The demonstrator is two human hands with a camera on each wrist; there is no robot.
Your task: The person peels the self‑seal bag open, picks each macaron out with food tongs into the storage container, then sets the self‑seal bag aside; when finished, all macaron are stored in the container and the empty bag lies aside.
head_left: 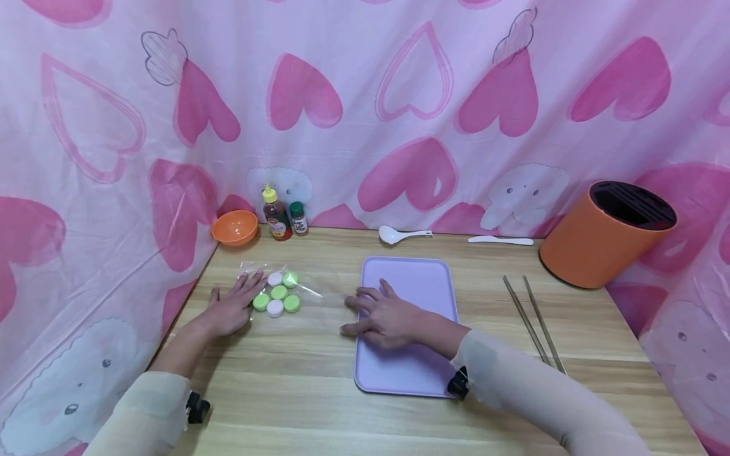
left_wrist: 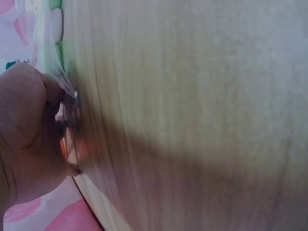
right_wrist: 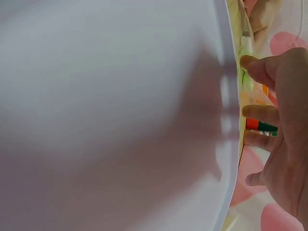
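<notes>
left grip: spread on clear bag | right grip: spread above purple tray | beyond: orange bowl, ladle

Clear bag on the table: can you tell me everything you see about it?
The clear bag lies on the table, left of the purple tray. It looks like thin, shiny plastic. Six round pieces show through it: four green, two whitish. The left hand rests at its left side. I can't tell whether the right hand touches its other end.
</notes>
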